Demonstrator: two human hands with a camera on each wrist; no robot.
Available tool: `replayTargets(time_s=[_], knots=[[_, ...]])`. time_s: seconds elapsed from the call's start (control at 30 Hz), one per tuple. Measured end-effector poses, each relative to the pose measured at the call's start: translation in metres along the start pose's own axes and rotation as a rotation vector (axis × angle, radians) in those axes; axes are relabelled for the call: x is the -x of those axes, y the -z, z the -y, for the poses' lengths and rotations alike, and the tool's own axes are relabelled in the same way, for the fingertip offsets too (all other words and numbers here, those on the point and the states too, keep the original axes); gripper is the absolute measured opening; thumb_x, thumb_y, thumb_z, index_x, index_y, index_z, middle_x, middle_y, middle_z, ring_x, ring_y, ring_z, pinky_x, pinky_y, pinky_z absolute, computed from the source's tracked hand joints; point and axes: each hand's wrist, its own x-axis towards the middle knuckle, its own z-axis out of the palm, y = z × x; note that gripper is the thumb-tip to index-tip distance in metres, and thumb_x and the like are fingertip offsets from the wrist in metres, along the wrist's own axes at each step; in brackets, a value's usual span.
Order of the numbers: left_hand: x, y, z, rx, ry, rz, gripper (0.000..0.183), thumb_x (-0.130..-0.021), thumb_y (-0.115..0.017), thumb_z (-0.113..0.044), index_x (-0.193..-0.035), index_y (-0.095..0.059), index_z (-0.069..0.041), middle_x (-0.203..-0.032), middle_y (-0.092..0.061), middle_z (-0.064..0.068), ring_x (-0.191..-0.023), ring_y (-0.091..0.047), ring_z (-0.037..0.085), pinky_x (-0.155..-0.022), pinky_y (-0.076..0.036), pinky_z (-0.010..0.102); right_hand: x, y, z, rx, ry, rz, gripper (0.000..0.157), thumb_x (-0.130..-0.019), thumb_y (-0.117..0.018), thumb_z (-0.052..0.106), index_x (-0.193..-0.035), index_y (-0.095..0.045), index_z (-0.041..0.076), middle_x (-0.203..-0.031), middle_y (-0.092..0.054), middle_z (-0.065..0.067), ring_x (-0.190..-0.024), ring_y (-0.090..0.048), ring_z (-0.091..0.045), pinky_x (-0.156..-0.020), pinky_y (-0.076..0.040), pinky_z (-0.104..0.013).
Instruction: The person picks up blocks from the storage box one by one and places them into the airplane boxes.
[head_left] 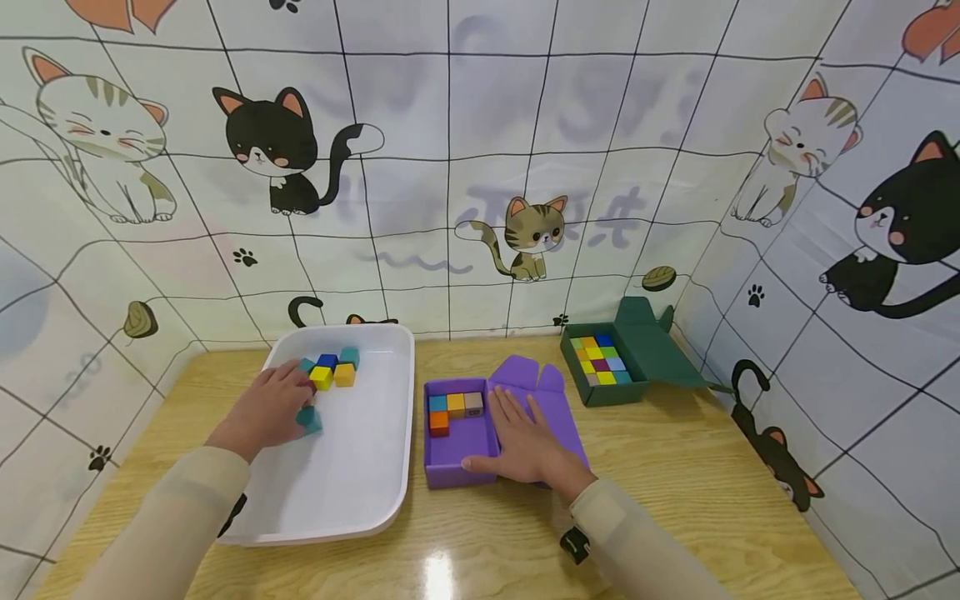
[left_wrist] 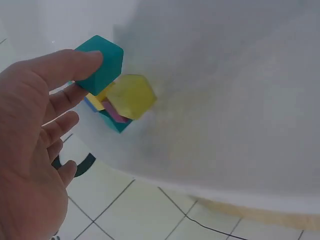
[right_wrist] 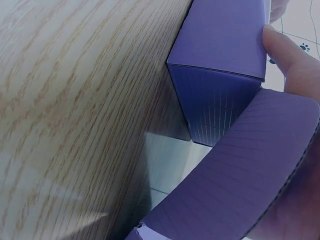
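Observation:
My left hand [head_left: 264, 408] is inside the white tray [head_left: 352, 479], near its left side. In the left wrist view its thumb and a finger pinch a teal cube [left_wrist: 102, 62]. Beyond it lie several cubes, among them a yellow cube [head_left: 322, 379], a blue cube [head_left: 327, 361] and an orange-yellow cube [head_left: 344, 376]. My right hand [head_left: 525, 446] rests, fingers spread and straight, on the folded-back lid [head_left: 558, 417] of the purple box [head_left: 459, 477], its thumb at the box's edge. In that box, a tan cube [head_left: 474, 405] and an orange cube [head_left: 438, 424] sit with others along the back and left.
A dark green box [head_left: 611, 394] packed with coloured cubes stands at the back right, its lid [head_left: 671, 350] folded out to the right. The wooden table [head_left: 667, 483] meets cat-patterned walls at the back and sides.

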Motion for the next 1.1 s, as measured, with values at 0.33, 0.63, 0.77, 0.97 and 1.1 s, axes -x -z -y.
replayTargets(time_s=[0.33,0.63,0.77,0.97,1.1], knots=[[-0.017,0.035,-0.021,0.098,-0.030,-0.077,0.021,-0.072,-0.078,-0.027,-0.083,-0.067,-0.013,-0.124,-0.058,0.015,-0.138,-0.035,0.041,-0.113,-0.032,0.060,0.000,-0.001,-0.002,0.013,-0.005,-0.002,0.114,-0.080,-0.048,0.080,-0.157,-0.006,0.007,-0.165,-0.006,-0.012,-0.154,-0.007,-0.029,-0.123,-0.002,-0.058],[-0.036,0.058,-0.056,0.179,-0.118,-0.145,0.018,-0.077,-0.073,-0.026,-0.085,-0.064,-0.013,-0.125,-0.057,0.013,-0.141,-0.034,0.039,-0.114,-0.031,0.056,0.000,0.000,-0.001,0.010,-0.008,0.007,0.114,-0.080,-0.048,0.081,-0.157,-0.005,0.008,-0.165,-0.004,-0.011,-0.154,-0.006,-0.029,-0.123,0.000,-0.057],[-0.049,0.066,-0.077,0.175,-0.137,-0.120,0.021,-0.078,-0.073,-0.029,-0.090,-0.065,-0.014,-0.131,-0.056,0.011,-0.143,-0.032,0.036,-0.118,-0.027,0.055,0.000,-0.001,-0.001,0.004,-0.005,0.004,0.114,-0.080,-0.050,0.079,-0.157,-0.005,0.008,-0.165,-0.004,-0.011,-0.154,-0.006,-0.029,-0.123,0.001,-0.057],[-0.068,0.070,-0.109,0.146,-0.185,-0.098,0.027,-0.077,-0.075,-0.034,-0.095,-0.067,-0.016,-0.134,-0.055,0.007,-0.146,-0.030,0.032,-0.120,-0.026,0.052,-0.001,-0.001,-0.002,0.006,-0.014,0.012,0.112,-0.082,-0.051,0.077,-0.157,-0.004,0.008,-0.165,-0.004,-0.011,-0.154,-0.005,-0.029,-0.123,0.001,-0.056],[-0.079,0.070,-0.127,0.143,-0.231,-0.075,0.025,-0.078,-0.074,-0.031,-0.095,-0.067,-0.015,-0.135,-0.055,0.007,-0.146,-0.028,0.030,-0.121,-0.025,0.050,-0.001,0.000,0.000,0.009,-0.018,0.016,0.111,-0.082,-0.052,0.075,-0.157,-0.005,0.008,-0.165,-0.005,-0.011,-0.154,-0.005,-0.028,-0.123,0.001,-0.057]])
